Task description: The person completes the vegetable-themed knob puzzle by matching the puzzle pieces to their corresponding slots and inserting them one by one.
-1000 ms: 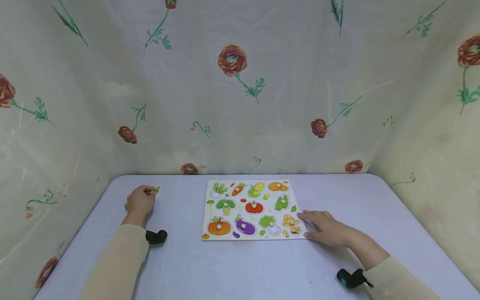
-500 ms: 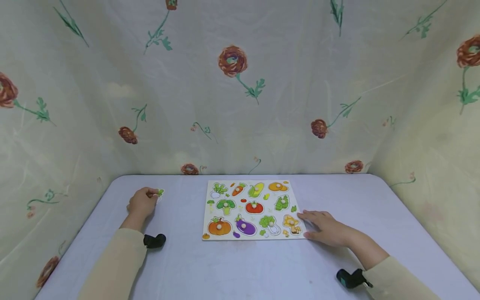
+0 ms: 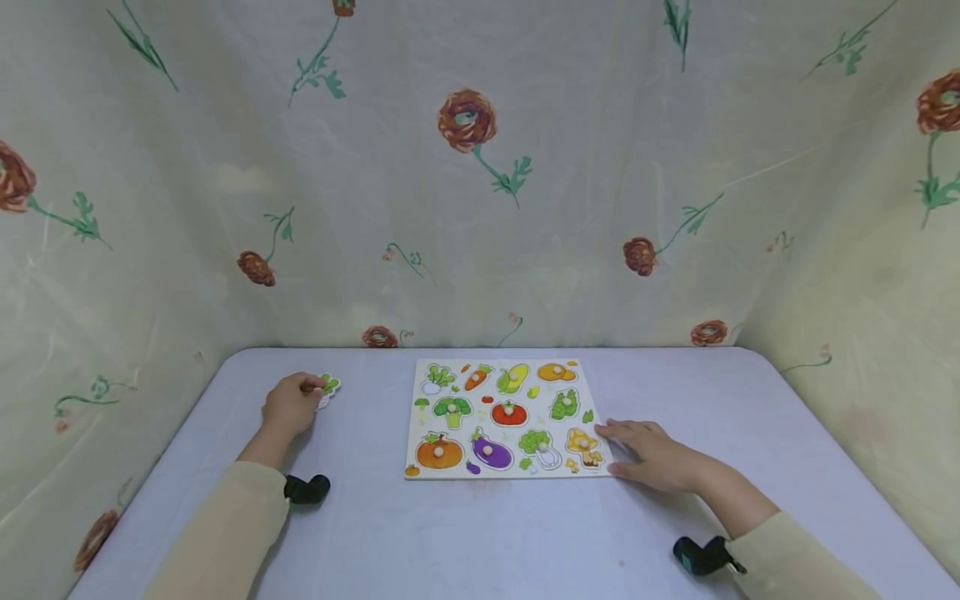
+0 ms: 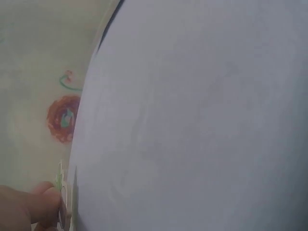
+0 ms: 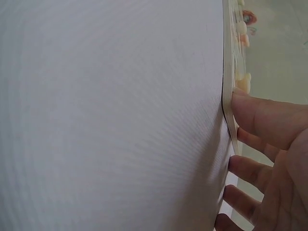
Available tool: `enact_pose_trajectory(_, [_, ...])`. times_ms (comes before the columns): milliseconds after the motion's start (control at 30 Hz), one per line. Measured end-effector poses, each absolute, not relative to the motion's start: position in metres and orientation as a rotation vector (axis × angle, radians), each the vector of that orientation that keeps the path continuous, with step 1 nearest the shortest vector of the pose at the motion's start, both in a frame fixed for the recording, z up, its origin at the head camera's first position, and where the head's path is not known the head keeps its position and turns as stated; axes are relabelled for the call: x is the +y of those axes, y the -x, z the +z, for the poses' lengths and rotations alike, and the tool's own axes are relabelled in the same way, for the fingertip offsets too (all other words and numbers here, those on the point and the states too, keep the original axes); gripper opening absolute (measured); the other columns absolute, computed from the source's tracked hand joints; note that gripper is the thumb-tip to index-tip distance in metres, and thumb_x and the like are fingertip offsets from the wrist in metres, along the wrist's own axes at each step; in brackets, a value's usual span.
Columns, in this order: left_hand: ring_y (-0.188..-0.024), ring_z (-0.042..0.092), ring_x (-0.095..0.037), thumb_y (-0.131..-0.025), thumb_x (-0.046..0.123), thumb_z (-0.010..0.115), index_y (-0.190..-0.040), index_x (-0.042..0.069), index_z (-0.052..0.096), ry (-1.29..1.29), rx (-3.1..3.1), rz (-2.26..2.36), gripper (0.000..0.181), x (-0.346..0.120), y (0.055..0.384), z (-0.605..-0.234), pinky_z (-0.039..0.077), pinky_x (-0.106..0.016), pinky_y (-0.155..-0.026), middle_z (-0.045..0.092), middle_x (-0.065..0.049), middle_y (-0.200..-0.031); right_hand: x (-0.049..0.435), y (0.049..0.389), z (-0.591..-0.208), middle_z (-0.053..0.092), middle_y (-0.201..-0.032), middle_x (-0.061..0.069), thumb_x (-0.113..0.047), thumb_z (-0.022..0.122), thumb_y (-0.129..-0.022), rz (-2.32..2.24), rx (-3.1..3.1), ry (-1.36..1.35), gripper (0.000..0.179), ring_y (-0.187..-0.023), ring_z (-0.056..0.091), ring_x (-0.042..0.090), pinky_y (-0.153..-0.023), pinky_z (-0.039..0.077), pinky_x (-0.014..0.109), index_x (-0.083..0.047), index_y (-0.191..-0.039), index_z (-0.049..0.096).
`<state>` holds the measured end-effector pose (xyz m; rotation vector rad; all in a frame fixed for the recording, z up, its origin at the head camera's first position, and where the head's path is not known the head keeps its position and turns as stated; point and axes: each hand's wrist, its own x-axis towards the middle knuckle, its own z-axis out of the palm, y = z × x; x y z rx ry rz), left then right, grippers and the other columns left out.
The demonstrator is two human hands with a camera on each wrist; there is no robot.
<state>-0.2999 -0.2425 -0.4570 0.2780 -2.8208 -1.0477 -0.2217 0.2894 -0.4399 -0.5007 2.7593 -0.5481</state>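
My left hand [image 3: 291, 405] is at the table's back left, pinching a green-and-white vegetable puzzle piece [image 3: 332, 385] between thumb and fingers. In the left wrist view, the piece [image 4: 63, 204] appears nearly edge-on beside the fingertips, partly covered by them. A white vegetable puzzle board [image 3: 472, 475] lies flat at the table's middle, showing a pumpkin, eggplant, tomato, broccoli and other vegetables, many with round knobs. My right hand [image 3: 652, 456] rests against the board's front right corner. Seen from the right wrist, its thumb touches the board's edge [image 5: 228, 62] and its other fingers are spread loosely.
The table [image 3: 465, 542] has a pale cover. A floral curtain [image 3: 555, 275] hangs behind it and along both sides. Dark wrist-worn cameras stick out at the left cuff [image 3: 307, 490] and the right cuff [image 3: 703, 556].
My left hand has shifted slightly to the right with the green-and-white piece, and more of the piece now shows. The right hand and the board stay in place.
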Motion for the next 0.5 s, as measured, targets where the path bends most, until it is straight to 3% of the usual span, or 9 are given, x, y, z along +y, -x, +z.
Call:
enact_pose_trajectory(200, [-0.105,0.06,-0.035,-0.1,0.01,0.057,-0.116,0.003,0.067,-0.191,-2.81,-1.07,0.019,-0.235,0.302,-0.455,0.045,-0.048,-0.085,0.065,-0.018,-0.116,0.288,0.221,-0.437,0.034,-0.155,0.028,-0.04,0.066,-0.095,-0.553,2.761,0.508,0.067,-0.139,0.026,0.055,-0.108,0.025,0.071,-0.007,-0.149,0.046])
enact_pose_trajectory(500, [-0.112,0.058,-0.039,-0.098,0.007,0.061,-0.113,0.002,0.069,-0.063,-2.759,-1.11,0.017,-0.219,0.301,-0.448,0.045,-0.053,-0.091,0.066,-0.02,-0.117,0.291,0.223,-0.444,0.034,-0.155,0.027,-0.04,0.066,-0.094,-0.555,2.766,0.504,0.067,-0.139,0.026,0.054,-0.109,0.025,0.071,-0.008,-0.15,0.045])
